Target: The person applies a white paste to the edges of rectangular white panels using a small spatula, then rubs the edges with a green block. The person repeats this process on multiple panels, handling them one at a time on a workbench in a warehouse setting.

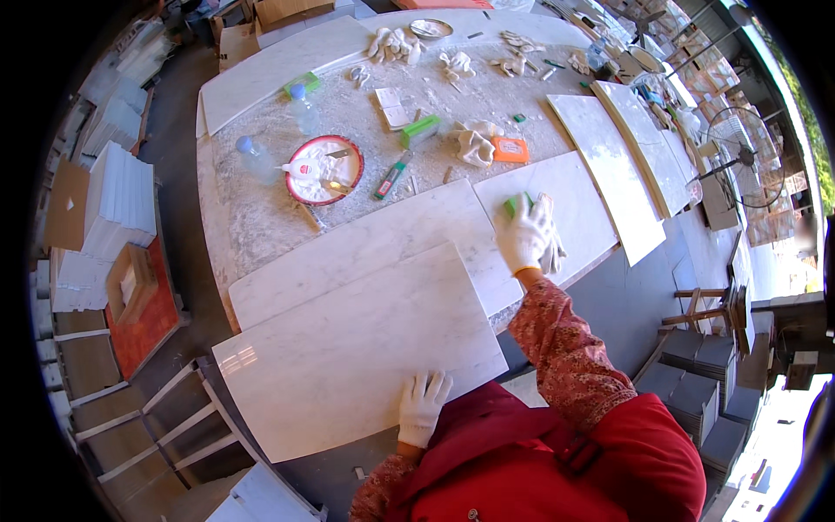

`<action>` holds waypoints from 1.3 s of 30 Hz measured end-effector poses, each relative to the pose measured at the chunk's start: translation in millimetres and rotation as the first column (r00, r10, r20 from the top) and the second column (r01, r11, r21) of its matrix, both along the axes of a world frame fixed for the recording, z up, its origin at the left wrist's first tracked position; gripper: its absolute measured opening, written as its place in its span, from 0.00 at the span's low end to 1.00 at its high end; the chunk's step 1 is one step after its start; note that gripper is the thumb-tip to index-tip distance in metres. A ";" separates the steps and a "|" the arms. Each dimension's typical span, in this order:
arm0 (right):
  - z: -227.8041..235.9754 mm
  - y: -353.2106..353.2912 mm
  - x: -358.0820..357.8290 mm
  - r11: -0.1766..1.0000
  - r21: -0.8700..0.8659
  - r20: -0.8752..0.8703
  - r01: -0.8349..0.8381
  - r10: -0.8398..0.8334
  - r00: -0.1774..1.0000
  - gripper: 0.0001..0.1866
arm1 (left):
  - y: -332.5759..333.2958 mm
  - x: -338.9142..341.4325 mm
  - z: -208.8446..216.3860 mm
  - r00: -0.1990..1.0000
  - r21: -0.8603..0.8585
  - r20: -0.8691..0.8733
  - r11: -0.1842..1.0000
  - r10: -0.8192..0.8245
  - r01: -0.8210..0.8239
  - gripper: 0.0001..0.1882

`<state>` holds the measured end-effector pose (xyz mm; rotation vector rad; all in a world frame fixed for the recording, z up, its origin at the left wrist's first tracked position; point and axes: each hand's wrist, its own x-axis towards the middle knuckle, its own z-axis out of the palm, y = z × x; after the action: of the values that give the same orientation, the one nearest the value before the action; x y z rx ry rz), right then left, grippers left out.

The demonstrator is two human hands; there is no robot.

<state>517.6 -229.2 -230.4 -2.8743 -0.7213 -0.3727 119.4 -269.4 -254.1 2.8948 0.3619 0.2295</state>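
Note:
My left hand [424, 407], in a white knit glove, grips the near edge of a white marble slab [357, 339]. Its fingers lie over the top face, and the thumb is hidden. That slab sticks out over the table's near edge toward my body. Farther off to the right, my gloved right hand [524, 237] is closed on a small green block [513, 205] on another marble slab [581, 196]; its fingers partly cover the block. A crumpled white glove or cloth [553, 248] lies against that hand's right side.
On the dusty table are a red-rimmed bowl of white paste [323, 193], plastic bottles [255, 158], a green box [420, 131], a utility knife [393, 176], an orange pad [510, 150] and loose gloves [393, 43]. Slabs [600, 165] lie at right. A fan [745, 157] and stacked tiles [113, 204] flank the table.

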 end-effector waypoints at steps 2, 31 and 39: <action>4.3 -37.3 13.6 0.990 0.015 -0.241 0.141 -0.133 0.961 0.39 | 19.9 12.3 33.9 0.995 -0.165 -0.088 0.985 -0.057 0.042 0.27; -6.7 -116.7 -15.1 0.742 0.662 -0.579 -0.106 0.597 0.555 0.38 | 126.9 53.0 -23.6 0.937 0.173 -0.040 0.926 0.347 -0.336 0.33; -23.0 -221.5 -111.6 0.829 0.553 -0.721 -0.088 0.529 0.448 0.39 | 128.2 105.8 -4.6 0.975 0.279 0.104 0.936 0.194 -0.216 0.29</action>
<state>406.0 -450.7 -253.3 -1.9692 -0.7814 0.8249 225.2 -141.2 -258.7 3.1197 0.6713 0.4594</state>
